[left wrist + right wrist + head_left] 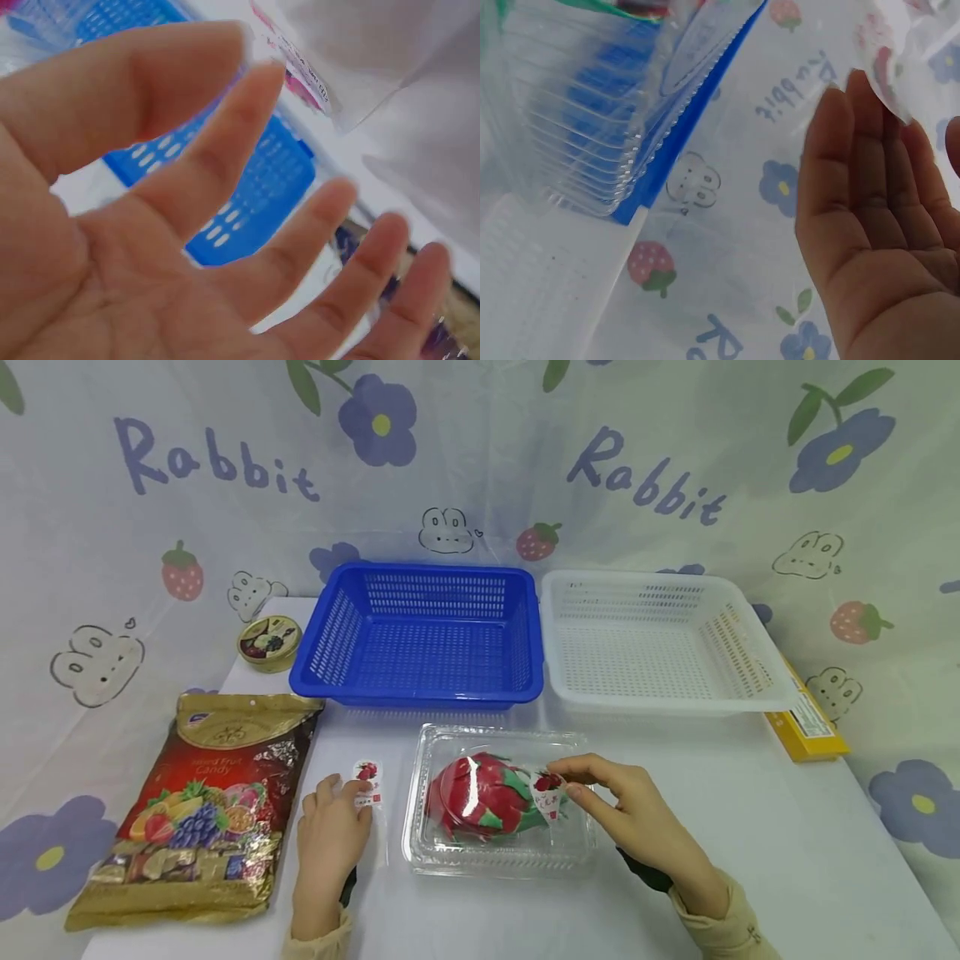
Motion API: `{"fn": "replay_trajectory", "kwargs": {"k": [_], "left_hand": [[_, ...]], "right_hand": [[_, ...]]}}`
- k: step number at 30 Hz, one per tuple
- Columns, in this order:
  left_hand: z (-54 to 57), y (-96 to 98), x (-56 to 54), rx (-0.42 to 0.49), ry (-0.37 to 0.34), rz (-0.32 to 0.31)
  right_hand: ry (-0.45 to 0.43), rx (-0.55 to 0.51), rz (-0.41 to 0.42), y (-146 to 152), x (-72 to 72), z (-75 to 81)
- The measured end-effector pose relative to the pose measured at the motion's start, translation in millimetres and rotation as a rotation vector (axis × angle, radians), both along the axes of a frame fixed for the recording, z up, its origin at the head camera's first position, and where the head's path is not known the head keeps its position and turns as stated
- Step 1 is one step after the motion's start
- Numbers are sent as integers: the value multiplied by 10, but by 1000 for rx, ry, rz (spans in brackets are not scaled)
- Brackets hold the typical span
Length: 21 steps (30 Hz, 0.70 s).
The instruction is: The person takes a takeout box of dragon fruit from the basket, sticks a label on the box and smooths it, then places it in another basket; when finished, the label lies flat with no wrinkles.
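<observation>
A clear plastic box (498,860) with a shut lid stands at the middle front, a red and green dragon fruit (480,797) inside. Thumb and index finger of my right hand (633,802) pinch a small white sticker (550,797) printed with a dragon fruit, over the lid's right part. In the right wrist view this sticker (889,67) shows at the fingertips. Left of the box, my left hand (330,827) pinches a strip of similar stickers (367,771) between thumb and index finger. The left wrist view shows that strip (307,75) at the fingertips, other fingers spread.
Behind the box stand a blue basket (416,700) and a white basket (667,703), side by side. A mixed fruit candy bag (202,810) lies at left, a round gold tin (270,643) behind it. A yellow box (810,727) is partly hidden by the white basket.
</observation>
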<state>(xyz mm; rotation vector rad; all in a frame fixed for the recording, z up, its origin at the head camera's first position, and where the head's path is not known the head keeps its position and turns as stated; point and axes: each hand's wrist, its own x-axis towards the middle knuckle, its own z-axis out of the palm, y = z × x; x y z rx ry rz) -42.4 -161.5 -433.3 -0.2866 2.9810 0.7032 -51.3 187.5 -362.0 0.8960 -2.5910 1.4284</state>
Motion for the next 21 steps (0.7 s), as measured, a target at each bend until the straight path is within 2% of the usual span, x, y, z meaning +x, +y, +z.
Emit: {"fn": "replay_trajectory", "kwargs": {"k": [2, 5, 8, 12, 14, 17, 21], "left_hand": [[25, 29, 27, 1, 92, 5], [70, 112, 57, 12, 344, -31], [139, 242, 78, 23, 622, -108], [243, 495, 121, 58, 882, -243], [279, 652, 149, 89, 982, -331], [290, 891, 182, 99, 1114, -501], [261, 1135, 248, 49, 1168, -725]], "right_hand": [[-52, 40, 18, -15, -39, 35], [-114, 92, 46, -47, -81, 79], [-165, 121, 69, -93, -116, 111], [-208, 144, 93, -149, -173, 135], [-224, 155, 96, -168, -201, 143], [-246, 165, 91, -189, -235, 151], [-278, 168, 105, -228, -271, 152]]}}
